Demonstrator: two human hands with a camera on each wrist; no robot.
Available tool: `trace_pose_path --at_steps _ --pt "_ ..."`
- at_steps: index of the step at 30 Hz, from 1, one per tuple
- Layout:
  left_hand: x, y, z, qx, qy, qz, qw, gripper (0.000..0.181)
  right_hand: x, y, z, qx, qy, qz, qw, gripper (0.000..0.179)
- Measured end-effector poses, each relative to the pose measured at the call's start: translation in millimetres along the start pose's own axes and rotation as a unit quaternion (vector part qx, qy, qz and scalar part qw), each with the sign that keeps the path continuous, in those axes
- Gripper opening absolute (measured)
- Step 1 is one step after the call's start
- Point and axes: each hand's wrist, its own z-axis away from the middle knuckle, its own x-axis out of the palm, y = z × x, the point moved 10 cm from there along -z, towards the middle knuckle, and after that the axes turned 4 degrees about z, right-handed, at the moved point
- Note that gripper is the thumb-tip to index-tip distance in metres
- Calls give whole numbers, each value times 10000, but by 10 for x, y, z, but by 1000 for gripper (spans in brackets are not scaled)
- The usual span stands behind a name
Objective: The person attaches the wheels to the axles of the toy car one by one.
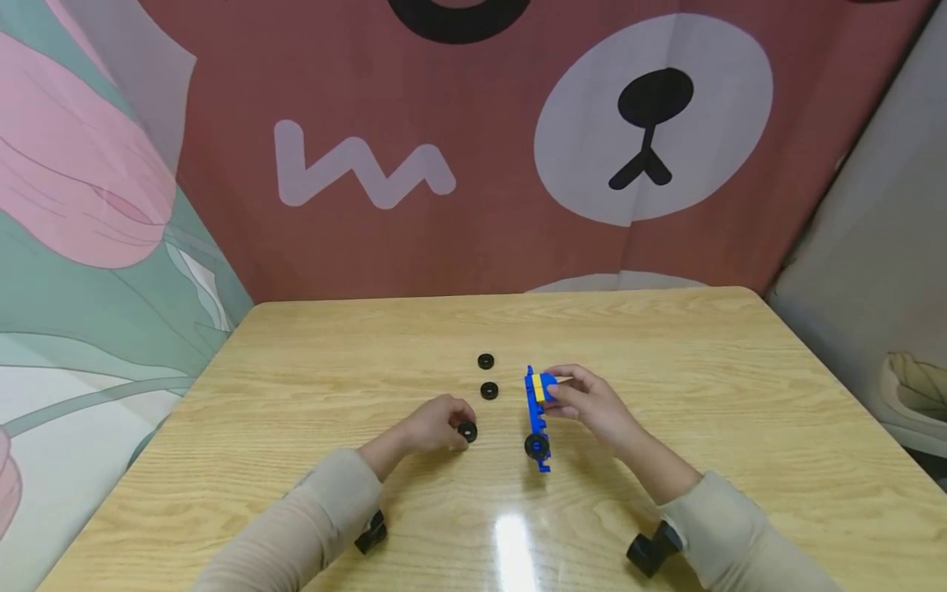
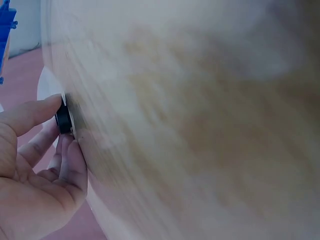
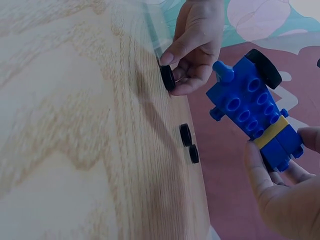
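In the head view my right hand [image 1: 598,404] holds a blue toy car chassis [image 1: 536,415] by its end, near a yellow band. The chassis is tipped on its side above the table, with a black wheel [image 1: 537,446] on its near end. The right wrist view shows its studded blue face [image 3: 250,107] and small axle pegs. My left hand [image 1: 438,423] pinches a loose black wheel [image 2: 63,118] between thumb and fingers at the table surface. Two more loose wheels, a nearer one [image 1: 489,390] and a farther one [image 1: 485,361], lie flat between the hands.
The wooden table [image 1: 333,345] runs back to a curtain [image 1: 488,247] printed with a bear face. A patterned cloth [image 1: 89,247] hangs at the left. Black camera mounts [image 1: 654,549] sit under both wrists, close to the tabletop.
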Motion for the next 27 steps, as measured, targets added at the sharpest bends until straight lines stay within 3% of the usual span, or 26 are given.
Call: trace_pose_path --at_steps 4,10,18,27 --pt "21 31 -9 74 52 -392 9992 29 -16 4 22 -12 33 -33 10000 40" --pt "13 75 -3 80 129 -464 9988 27 -26 30 31 2 55 -57 10000 40" --pt "-26 134 25 166 138 -81 9997 26 16 55 23 29 -50 -110 9999 38" --pt "-162 294 20 368 458 350 9977 31 24 37 2 57 -29 -70 10000 37"
